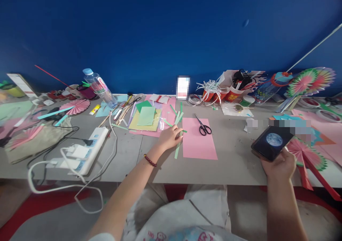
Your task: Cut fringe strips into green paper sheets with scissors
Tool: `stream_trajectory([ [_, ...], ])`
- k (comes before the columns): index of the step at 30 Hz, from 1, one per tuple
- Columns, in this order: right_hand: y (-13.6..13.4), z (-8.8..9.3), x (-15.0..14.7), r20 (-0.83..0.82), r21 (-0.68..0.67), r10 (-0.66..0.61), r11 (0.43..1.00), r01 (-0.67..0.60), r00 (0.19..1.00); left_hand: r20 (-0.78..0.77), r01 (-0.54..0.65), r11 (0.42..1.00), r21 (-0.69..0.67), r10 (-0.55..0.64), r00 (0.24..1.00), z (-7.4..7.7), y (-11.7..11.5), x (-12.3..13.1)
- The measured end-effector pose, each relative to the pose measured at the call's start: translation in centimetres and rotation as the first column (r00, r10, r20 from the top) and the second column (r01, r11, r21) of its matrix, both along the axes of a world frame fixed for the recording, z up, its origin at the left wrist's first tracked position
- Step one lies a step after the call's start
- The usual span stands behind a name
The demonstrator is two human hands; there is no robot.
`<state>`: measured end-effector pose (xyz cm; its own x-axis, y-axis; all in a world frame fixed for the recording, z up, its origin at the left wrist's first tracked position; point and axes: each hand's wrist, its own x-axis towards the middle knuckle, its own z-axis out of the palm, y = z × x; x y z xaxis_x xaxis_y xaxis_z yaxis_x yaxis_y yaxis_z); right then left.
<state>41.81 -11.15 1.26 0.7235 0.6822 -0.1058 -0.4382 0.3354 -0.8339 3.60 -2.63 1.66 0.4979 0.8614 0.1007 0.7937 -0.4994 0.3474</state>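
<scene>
While screen-up, phone (272,143) in right grip (281,163)

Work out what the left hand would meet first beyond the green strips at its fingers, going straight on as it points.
Most likely the pink sheet, just right of the left hand, with the scissors farther along; heights are hard to judge.

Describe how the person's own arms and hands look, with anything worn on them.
Both the left hand and right hand are ungloved. A bracelet of round, dark red beads circles the left wrist, and a pale sleeve edge shows farther up that arm. The right forearm shows no sleeve.
</scene>
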Motion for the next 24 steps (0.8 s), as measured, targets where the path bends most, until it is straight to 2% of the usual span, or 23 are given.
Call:
stream_trajectory([
  [3, 0.3, 0.0, 0.2, 0.05, 0.014, 0.085, 0.996, -0.086, 0.995, 0.007, 0.005, 1.0, 0.004, -0.005, 1.0, 0.0, 0.0, 0.0],
  [9, 0.8, 0.6, 1.3, 0.068, -0.13, 0.043, 0.991, -0.034, 0.997, 0.024, 0.002, 1.0, 0.015, -0.002, 1.0, -0.4, 0.1, -0.1],
  [13, 1.1, 1.6, 1.8, 0.048, -0.211, 0.074, 0.976, -0.062, 0.996, 0.011, 0.006, 1.0, 0.013, -0.006, 1.0, -0.4, 0.2, -0.1],
  [16, 1.2, 1.6, 2.0, 0.044, -0.191, 0.038, 0.981, -0.029, 0.998, 0.006, 0.004, 1.0, 0.017, -0.004, 1.0, -0.3, 0.1, -0.1],
  [24, 1.0, -0.5, 3.4, -0.012, -0.139, -0.137, 0.981, 0.134, 0.99, 0.029, 0.004, 1.0, -0.001, -0.004, 1.0, 0.0, 0.0, 0.0],
])
